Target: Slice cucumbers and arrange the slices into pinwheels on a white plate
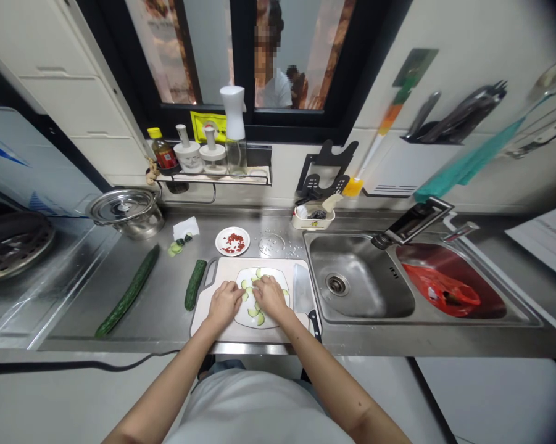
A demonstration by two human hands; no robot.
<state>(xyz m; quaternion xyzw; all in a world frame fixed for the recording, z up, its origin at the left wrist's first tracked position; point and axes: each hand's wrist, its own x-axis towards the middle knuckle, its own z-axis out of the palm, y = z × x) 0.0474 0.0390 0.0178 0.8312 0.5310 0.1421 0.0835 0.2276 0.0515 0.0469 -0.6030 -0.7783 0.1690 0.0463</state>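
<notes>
A white square plate (274, 317) with several pale green cucumber slices (252, 312) lies on the light cutting board (222, 268). My left hand (226, 301) is over the plate's left edge, its fingers bent together at a slice; what they hold is too small to make out. Over the upper middle of the plate is my right hand (269, 295), fingertips down among the slices and also closed on something hidden. A knife (302, 288) with a black handle rests on the board's right side. Left of the board lies a short cucumber piece (195, 285).
Farther left are a long cucumber (128, 295), a steel pot (136, 213) and a tissue (186, 228) with cucumber scraps. A small plate of red pieces (232, 241) stands behind the board. The double sink (361, 277) at right holds a red bag (444, 293).
</notes>
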